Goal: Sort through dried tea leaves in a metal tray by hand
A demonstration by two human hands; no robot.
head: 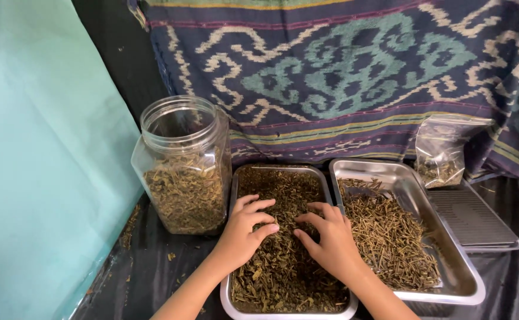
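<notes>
— Where are your hands right now?

— Both are down in the near tray (231, 299), on the dried leaves (283, 261) that fill it. My left hand (243, 231) lies on the heap with the fingers curled and slightly spread, the thumb reaching toward the other hand. My right hand (329, 240) faces it, fingers bent and tips pressed into the leaves. Neither is closed around anything that I can see; a little loose leaf may be under the fingertips, but I cannot tell.

— So what step is this?

— Sifting or picking through the leaves, I judge. The next move calls for a light pinch or a raking pull, kept low so nothing spills over the rim.

— What is around the tray?

— At the left edge of the table (147, 278) stands an open clear jar (183, 166), partly full of the same dried stuff. Just right of my tray, touching it, is a second tray (467, 278) holding stems (390, 237). Behind that leans a small clear bag (443, 151), and at the right edge lies a dark ribbed lid (473, 219).

— And the room?

— The tabletop is dark, with crumbs scattered on its left side. A teal sheet (40, 160) hangs at the left, and a patterned woven cloth (342, 65) runs along the back.
</notes>
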